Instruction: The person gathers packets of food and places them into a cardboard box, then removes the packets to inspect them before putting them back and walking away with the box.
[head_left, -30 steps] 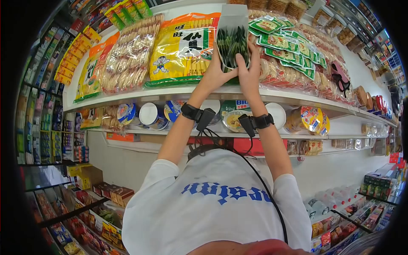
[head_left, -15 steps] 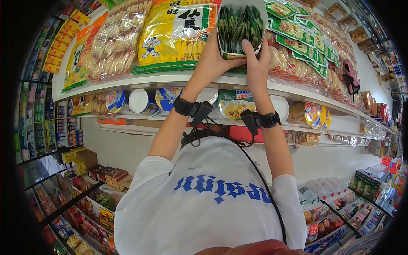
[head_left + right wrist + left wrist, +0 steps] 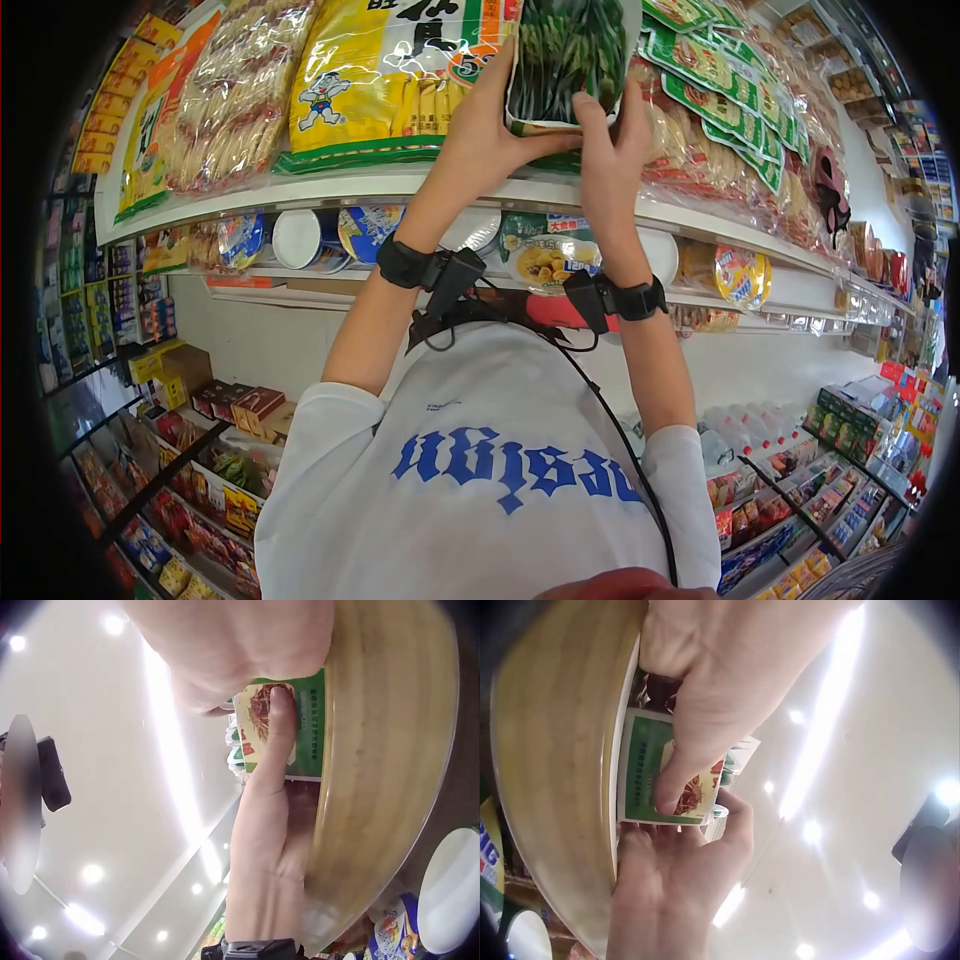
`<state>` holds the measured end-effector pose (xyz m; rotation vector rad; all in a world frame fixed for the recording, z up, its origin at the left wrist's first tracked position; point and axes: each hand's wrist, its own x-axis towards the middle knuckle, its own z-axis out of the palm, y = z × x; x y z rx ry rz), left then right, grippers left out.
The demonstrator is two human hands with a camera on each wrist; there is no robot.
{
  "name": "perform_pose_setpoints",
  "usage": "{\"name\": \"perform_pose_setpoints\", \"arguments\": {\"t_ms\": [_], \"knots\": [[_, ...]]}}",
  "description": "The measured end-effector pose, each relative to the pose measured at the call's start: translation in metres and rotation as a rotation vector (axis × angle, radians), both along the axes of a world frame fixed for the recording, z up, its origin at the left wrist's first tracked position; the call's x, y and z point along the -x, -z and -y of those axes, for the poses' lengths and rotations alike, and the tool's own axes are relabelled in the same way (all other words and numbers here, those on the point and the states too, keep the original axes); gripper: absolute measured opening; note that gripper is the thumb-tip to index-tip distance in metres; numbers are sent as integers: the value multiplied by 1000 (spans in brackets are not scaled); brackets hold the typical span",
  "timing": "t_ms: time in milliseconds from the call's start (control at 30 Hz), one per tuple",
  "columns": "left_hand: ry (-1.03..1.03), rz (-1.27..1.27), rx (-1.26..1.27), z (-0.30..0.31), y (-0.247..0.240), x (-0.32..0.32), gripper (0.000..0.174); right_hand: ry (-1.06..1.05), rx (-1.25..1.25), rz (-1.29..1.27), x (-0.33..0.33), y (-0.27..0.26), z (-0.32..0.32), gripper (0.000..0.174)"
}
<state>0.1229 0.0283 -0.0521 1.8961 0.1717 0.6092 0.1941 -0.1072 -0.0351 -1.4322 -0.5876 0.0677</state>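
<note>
Shop aisle: white shelf loaded with snack packs, instant-noodle tub on the tier below the grip.
Left hand: clasping, thumb laid across the carton front, fingers round its left side.
Right hand: gripping too, thumb at the front rim, fingers along the right side.
Carton: between both hands, open-topped, crammed with dark green sachets; it's by the shelf's front edge, though I can't tell how fully its base is supported.
Left of the grip: yellow snack bag, just beside.
Right of the grip: flat green packets, loosely overlapped on clear-wrapped packs.
Spill risk: tipping the carton towards the person could slide sachets out over the rim.
Knock risk: knuckles drifting right might set those loose packets slipping.
</note>
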Motion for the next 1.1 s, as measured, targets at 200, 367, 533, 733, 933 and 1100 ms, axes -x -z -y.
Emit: {"name": "perform_pose_setpoints", "arguments": {"t_ms": [200,367,533,733,933,1100], "knots": [[-10,90,-76,6,-1,-7,105,15,-28,93,-2,6,-10,70],[-18,167,57,8,-8,-3,98,120,57,261,9,7,-11,79],[-16,267,5,7,-3,-7,116,90,-166,135,0,-39,4,68],[-48,282,-86,5,-10,2,121,188,555,424,-136,-53,15,37],[-75,214,-74,5,-3,4,132,256,620,768,-147,-42,26,42],[-72,203,-87,4,-1,2,133,425,81,556,-100,-88,51,34]]}}
